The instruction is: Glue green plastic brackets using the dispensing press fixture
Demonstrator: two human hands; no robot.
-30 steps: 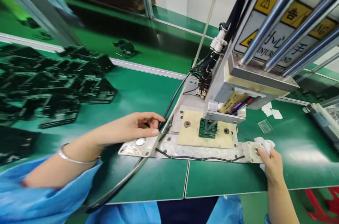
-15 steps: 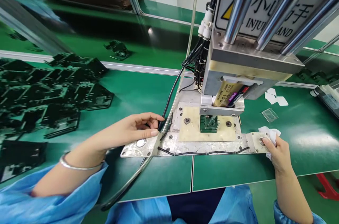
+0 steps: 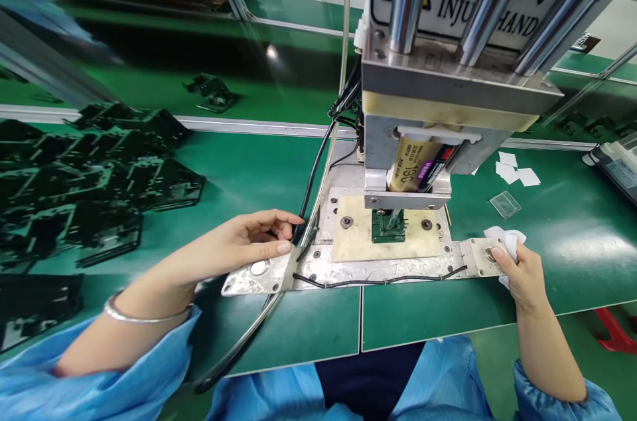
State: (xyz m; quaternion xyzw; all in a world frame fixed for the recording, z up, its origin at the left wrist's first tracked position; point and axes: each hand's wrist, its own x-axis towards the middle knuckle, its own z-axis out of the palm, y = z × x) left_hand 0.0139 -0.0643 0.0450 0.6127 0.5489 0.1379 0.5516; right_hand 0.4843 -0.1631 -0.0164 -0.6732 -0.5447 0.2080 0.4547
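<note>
My left hand (image 3: 266, 235) rests over the left end of the press's metal base plate (image 3: 343, 273), beside a round button (image 3: 259, 267). Its fingers are loosely bent and apart from the thumb; the fingertips are by the black cable (image 3: 314, 182) and clear tube. My right hand (image 3: 526, 278) is wrapped around the plate's right end with a white cloth (image 3: 512, 239) in it, thumb on the right button (image 3: 492, 253). Between the hands, a small green circuit board (image 3: 388, 227) sits on a cream fixture block (image 3: 348, 245), under the press head (image 3: 413, 200).
Dark circuit boards (image 3: 99, 175) lie in rows at left, and one more (image 3: 212, 92) lies behind the rail. White paper pieces (image 3: 507, 172) and a clear plastic piece (image 3: 505, 204) are right of the press. Steel rods (image 3: 490, 2) rise above its head. A grey device (image 3: 617, 168) stands far right.
The view has shifted slightly, so the press appears a little further left and higher. Both hands keep their places on the base plate, and the press head looks unmoved.
</note>
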